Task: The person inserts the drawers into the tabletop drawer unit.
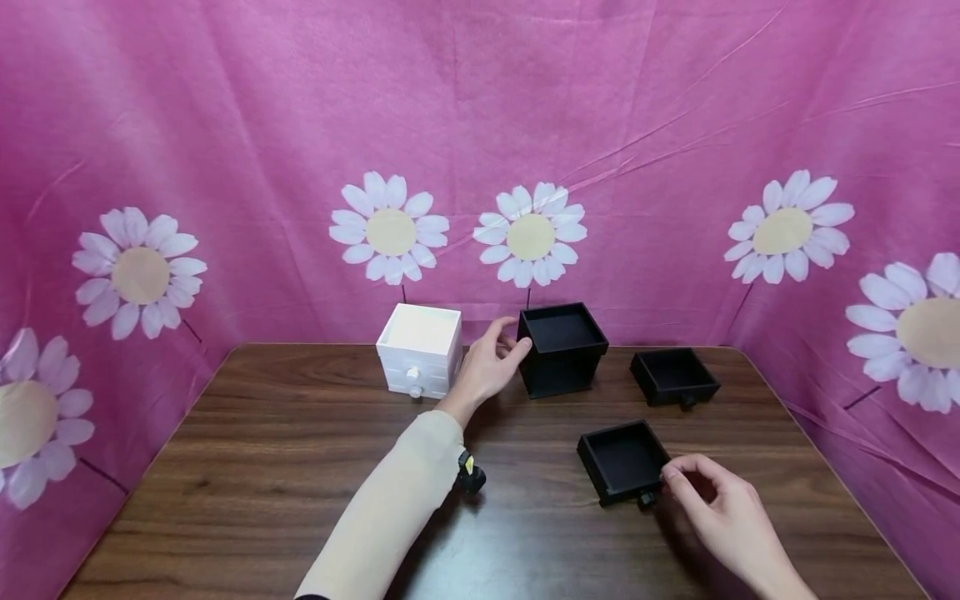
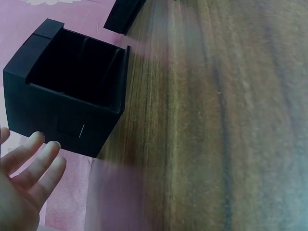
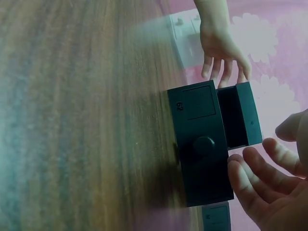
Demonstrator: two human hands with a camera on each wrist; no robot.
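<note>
My left hand (image 1: 487,367) reaches to the left side of a black drawer cabinet (image 1: 562,367) whose front is open. Its thumb lies at the cabinet's front left edge; in the left wrist view its fingers (image 2: 45,178) extend loosely beside the side wall. Nearer on the right is a black drawer (image 1: 626,462) with a round knob (image 3: 203,147) on its front. My right hand (image 1: 727,508) has its fingertips at that drawer's right edge, fingers bent loosely. A second black drawer (image 1: 675,379) lies to the right of the cabinet.
A white drawer cabinet (image 1: 420,350) with knobs stands left of my left hand. Everything rests on a dark wooden table (image 1: 300,483). A pink cloth with daisies (image 1: 480,100) hangs behind and along the sides.
</note>
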